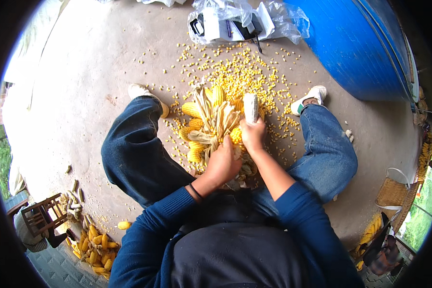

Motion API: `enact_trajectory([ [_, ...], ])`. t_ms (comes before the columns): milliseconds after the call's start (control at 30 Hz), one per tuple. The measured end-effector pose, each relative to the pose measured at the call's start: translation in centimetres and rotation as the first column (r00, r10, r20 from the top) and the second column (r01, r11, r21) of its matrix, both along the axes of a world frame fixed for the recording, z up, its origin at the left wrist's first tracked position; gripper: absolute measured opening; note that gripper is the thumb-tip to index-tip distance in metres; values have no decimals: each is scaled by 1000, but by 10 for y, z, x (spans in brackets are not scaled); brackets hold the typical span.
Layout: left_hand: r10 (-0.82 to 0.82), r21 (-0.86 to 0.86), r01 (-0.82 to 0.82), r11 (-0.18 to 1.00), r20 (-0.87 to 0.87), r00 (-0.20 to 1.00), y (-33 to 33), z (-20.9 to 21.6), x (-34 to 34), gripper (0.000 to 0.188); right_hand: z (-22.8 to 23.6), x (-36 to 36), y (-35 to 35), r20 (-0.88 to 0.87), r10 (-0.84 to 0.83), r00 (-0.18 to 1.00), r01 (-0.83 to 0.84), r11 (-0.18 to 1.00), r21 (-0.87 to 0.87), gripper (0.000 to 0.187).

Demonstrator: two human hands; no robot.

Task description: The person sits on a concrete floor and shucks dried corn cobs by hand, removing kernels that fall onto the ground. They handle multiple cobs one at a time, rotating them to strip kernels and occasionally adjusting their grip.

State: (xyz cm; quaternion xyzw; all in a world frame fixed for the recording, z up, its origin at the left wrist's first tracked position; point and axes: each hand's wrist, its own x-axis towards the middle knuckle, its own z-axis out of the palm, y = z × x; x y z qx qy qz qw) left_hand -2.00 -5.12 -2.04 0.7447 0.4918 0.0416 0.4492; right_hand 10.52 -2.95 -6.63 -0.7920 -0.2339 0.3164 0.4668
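Note:
My right hand (253, 134) is wrapped round a bare, whitish corncob (250, 108) that points away from me. Just left of it and nearer my body, my left hand (223, 164) is closed against the heap; what its fingers hold is hidden. Dry tan corn husks (218, 120) fan out in front of the left hand. Yellow ears of corn (191, 109) lie beneath and around the husks, between my legs. One yellow ear (236, 136) shows between my two hands, partly covered by them. Loose corn kernels (237, 72) are scattered on the floor beyond the heap.
A large blue plastic container (355, 48) stands at the far right. Clear plastic bags (249, 21) with dark and white items lie at the far edge. More ears (96, 247) sit at the lower left by a wooden stool (44, 215). A woven basket (392, 193) is at right.

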Motion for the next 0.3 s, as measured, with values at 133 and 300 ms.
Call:
enact_trajectory([
  [133,46,-52,-42,998,86,995,11,25,3,61,21,20,0,-263,42,964,-35,999,31,21],
  [300,398,-876,230,424,408,822,65,51,0,48,105,43,7,-425,350,835,-346,934,89,42],
])
